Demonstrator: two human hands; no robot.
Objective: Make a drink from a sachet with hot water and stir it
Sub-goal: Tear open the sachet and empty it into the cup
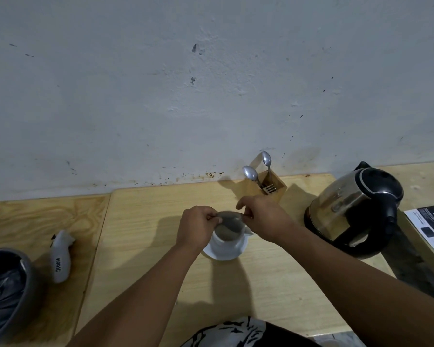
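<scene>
A cup (227, 242) is sitting on a saucer (224, 254) mid-table. A kettle (353, 209) is standing to its right, a cutlery holder (267, 185) behind it.

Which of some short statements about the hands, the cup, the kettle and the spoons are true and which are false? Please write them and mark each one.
1. Both hands hold the sachet above the white cup. True: the left hand and right hand pinch it.
2. The cup stands on a white saucer. True.
3. The kettle stands left of the cup. False: it stands to the right.
4. Two spoons lie flat on the table. False: they stand in a wooden holder.
5. A spoon is in the cup. False: none shows there.
</scene>
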